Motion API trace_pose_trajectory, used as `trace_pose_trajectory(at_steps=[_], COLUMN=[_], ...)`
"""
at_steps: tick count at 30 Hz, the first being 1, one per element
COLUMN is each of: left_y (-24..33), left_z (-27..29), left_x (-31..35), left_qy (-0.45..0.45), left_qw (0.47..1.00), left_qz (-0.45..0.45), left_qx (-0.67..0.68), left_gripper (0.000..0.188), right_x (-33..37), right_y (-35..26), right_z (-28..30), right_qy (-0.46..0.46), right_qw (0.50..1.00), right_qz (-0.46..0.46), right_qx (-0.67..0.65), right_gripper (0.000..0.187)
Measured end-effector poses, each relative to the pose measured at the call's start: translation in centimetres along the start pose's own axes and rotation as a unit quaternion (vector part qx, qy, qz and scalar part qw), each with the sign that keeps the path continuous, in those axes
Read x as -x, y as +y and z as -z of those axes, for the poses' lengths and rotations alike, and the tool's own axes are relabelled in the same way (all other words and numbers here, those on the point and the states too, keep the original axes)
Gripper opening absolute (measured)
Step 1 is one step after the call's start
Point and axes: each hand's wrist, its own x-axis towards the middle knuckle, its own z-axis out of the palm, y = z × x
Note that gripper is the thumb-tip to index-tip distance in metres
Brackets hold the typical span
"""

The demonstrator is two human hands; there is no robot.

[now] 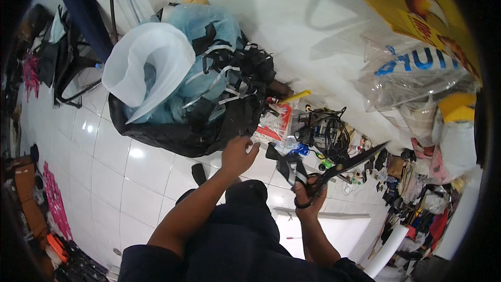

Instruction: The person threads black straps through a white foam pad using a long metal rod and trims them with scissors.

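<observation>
Tiled floor [138,198]; right hand [311,198] holding scissors [339,168]; clear bag [407,84], blue lettering [428,58].

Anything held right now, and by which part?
Right hand: black scissors, by the handles. Black-and-white strips bunch beside it, grip unclear. Left hand: nothing visibly held.

A plain white wall [292,36], marked by soft shadows [336,47], rises behind a white tiled floor [141,188], whose glossy surface reflects bright spots of light [136,153].
</observation>
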Motion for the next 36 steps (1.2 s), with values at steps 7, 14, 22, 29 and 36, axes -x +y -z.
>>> trace_pose_trajectory(at_steps=[7, 14, 22, 29, 36], left_y=[-12.6, -14.7, -22.7, -28.4, -24.6], left_z=[4.8, 14.1, 17.0, 21.8, 25.1], left_x=[-12.9, -17.1, -20.0, -23.1, -24.1], left_qy=[0.021, -0.116, 0.127, 0.093, 0.055], left_qw=[0.96, 0.833, 0.939, 0.948, 0.977], left_qz=[-0.109, 0.129, 0.206, 0.161, 0.183], left_qx=[-0.256, -0.525, -0.246, -0.259, -0.093], left_gripper=[0.048, 0.079, 0.067, 0.048, 0.062], right_x=[2.5, 2.6, -2.6, -9.8, -10.5], right_y=[-1.2, 4.0, 3.9, 0.0, -5.8], right_z=[-3.6, -0.3, 0.5, -9.6, -26.6], right_qy=[0.018, 0.002, -0.043, -0.152, -0.159], right_qw=[0.992, 0.987, 0.978, 0.981, 0.94], right_qz=[-0.118, -0.124, -0.126, -0.119, -0.003], right_qx=[-0.049, 0.104, 0.159, 0.002, -0.302], right_gripper=[0.038, 0.035, 0.035, 0.035, 0.036])
